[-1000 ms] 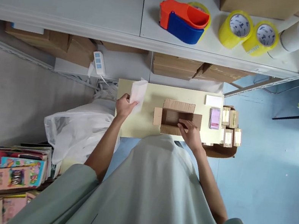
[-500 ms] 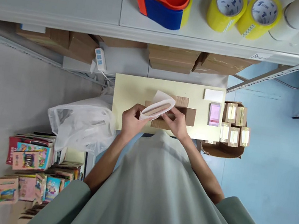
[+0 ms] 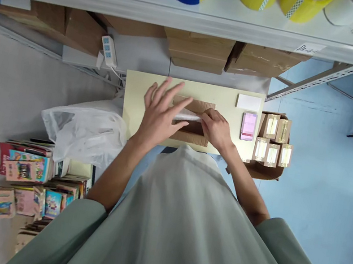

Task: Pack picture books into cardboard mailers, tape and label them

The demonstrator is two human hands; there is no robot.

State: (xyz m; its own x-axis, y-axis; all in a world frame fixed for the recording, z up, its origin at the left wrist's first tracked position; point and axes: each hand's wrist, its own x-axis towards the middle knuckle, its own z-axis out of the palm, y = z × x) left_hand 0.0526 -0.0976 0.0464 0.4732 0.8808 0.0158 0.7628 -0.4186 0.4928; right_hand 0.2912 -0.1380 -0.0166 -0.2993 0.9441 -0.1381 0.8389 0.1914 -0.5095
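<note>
A small cardboard box (image 3: 192,138) lies with its flaps up on the cream table (image 3: 135,93). Over its opening is a white wrapped packet (image 3: 186,115), tilted flat and partly hidden by my hands. My right hand (image 3: 216,130) pinches the packet's right end between thumb and fingers. Fingers spread, my left hand (image 3: 162,116) hovers over the left end of the packet and box; whether its thumb touches the packet is unclear.
On the table's right are a white slip (image 3: 248,102) and a pink card (image 3: 248,126). A carton (image 3: 265,171) with several small boxes stands beyond. To the left are a plastic bag (image 3: 87,134) and stacked books (image 3: 26,169). A shelf (image 3: 183,18) overhangs the back.
The white packet has gone from a raised, open-ended tilt to lying lower over the box. My left hand has let go and spread its fingers. The whole view has shifted.
</note>
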